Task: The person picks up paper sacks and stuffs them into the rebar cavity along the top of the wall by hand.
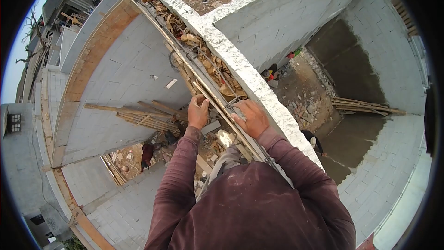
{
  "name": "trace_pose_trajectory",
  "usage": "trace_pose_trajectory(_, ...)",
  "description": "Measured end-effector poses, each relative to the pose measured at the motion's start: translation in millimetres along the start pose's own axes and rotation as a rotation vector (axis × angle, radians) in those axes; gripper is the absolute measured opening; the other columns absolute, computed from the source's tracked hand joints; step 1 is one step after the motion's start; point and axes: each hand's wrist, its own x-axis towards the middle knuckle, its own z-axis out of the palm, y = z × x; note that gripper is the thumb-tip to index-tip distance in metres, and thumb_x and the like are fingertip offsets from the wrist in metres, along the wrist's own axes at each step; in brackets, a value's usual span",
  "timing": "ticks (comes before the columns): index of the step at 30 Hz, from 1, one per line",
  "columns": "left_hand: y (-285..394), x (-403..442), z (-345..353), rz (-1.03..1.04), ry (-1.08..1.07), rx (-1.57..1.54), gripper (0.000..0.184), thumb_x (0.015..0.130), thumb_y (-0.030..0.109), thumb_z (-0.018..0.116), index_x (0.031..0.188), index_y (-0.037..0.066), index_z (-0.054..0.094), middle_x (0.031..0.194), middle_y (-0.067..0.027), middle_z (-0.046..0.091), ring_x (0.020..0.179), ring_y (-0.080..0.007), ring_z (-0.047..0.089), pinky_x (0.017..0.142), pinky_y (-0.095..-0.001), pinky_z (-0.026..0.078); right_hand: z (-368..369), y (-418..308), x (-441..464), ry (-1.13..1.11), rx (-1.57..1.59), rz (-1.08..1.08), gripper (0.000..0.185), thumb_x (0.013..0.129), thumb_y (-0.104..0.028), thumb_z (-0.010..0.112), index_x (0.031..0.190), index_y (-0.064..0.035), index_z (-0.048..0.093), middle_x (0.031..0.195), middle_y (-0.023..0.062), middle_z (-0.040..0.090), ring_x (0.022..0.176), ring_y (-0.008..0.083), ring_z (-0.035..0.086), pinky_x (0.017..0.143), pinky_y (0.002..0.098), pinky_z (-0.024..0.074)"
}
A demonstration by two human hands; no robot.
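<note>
Both hands are at a long narrow formwork of boards and metal bars (178, 48) that runs along the wall top. My left hand (198, 112) is at its left edge, thumb and fingers pinched together; what is between them is too small to name. On the right side, my right hand (251, 118) has its fingers curled over a thin metal rod (235, 100) at the bars. Crumpled brown paper and debris (212, 65) fill the channel beside the bars. Right of it runs the rough white wall top (245, 67).
Far below on the left lie wooden poles (148, 119) and a person in dark red (147, 155). Another person in dark clothing (312, 140) is below on the right, near more poles (365, 105). Block walls (286, 23) surround deep drops on both sides.
</note>
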Motion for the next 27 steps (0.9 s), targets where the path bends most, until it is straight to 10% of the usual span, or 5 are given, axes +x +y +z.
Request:
trace_pose_trajectory(6, 24.0, -4.3, -7.5, -0.041, 0.020, 0.138, 0.022, 0.097, 0.019, 0.069, 0.106, -0.002, 0.069, 0.097, -0.0125, 0.074, 0.091, -0.0222, 0.070, 0.083, -0.0352, 0.054, 82.8, -7.5, 44.8, -0.198, -0.336, 0.133, 0.026, 0.091, -0.031, 0.071, 0.103, -0.0096, 0.065, 0.102, 0.0125, 0.067, 0.104, 0.0312, 0.064, 0.090, 0.0452, 0.0461)
trace_pose_trajectory(15, 15.3, -3.9, -9.5, 0.090, 0.036, 0.071, 0.015, 0.094, 0.014, 0.070, 0.099, 0.000, 0.069, 0.090, -0.0143, 0.072, 0.084, -0.0262, 0.069, 0.078, -0.0368, 0.053, 68.0, -20.2, 55.0, -0.380, 0.136, 0.584, 0.027, 0.096, -0.027, 0.061, 0.101, -0.0004, 0.063, 0.096, 0.0228, 0.069, 0.095, 0.0425, 0.066, 0.087, 0.0509, 0.0502)
trace_pose_trajectory(23, -3.6, 0.8, -2.2, 0.153, 0.076, -0.029, 0.015, 0.097, 0.014, 0.068, 0.097, -0.001, 0.066, 0.083, -0.0050, 0.068, 0.078, -0.0119, 0.061, 0.074, -0.0297, 0.051, 2.9, -41.0, 101.2, -0.521, -0.184, 0.362, 0.033, 0.100, -0.036, 0.057, 0.110, -0.0068, 0.070, 0.101, 0.0235, 0.071, 0.096, 0.0439, 0.067, 0.089, 0.0525, 0.0507)
trace_pose_trajectory(24, 7.9, -3.3, -6.1, 0.089, 0.054, -0.049, 0.016, 0.096, 0.015, 0.070, 0.099, 0.000, 0.066, 0.096, -0.0143, 0.069, 0.088, -0.0262, 0.067, 0.082, -0.0381, 0.052, -7.9, -44.0, 112.3, -0.500, -0.205, 0.303, 0.031, 0.101, -0.035, 0.056, 0.110, -0.0098, 0.071, 0.098, 0.0218, 0.072, 0.096, 0.0430, 0.067, 0.088, 0.0526, 0.0511)
trace_pose_trajectory(27, -2.6, -4.3, 4.9, 0.184, 0.164, -0.107, 0.018, 0.098, 0.014, 0.069, 0.107, -0.001, 0.063, 0.101, -0.0071, 0.067, 0.087, -0.0119, 0.062, 0.080, -0.0292, 0.052, -23.1, -46.7, 145.3, -0.607, -0.342, 0.216, 0.030, 0.101, -0.034, 0.057, 0.102, -0.0081, 0.071, 0.090, 0.0171, 0.073, 0.093, 0.0392, 0.069, 0.085, 0.0510, 0.0521)
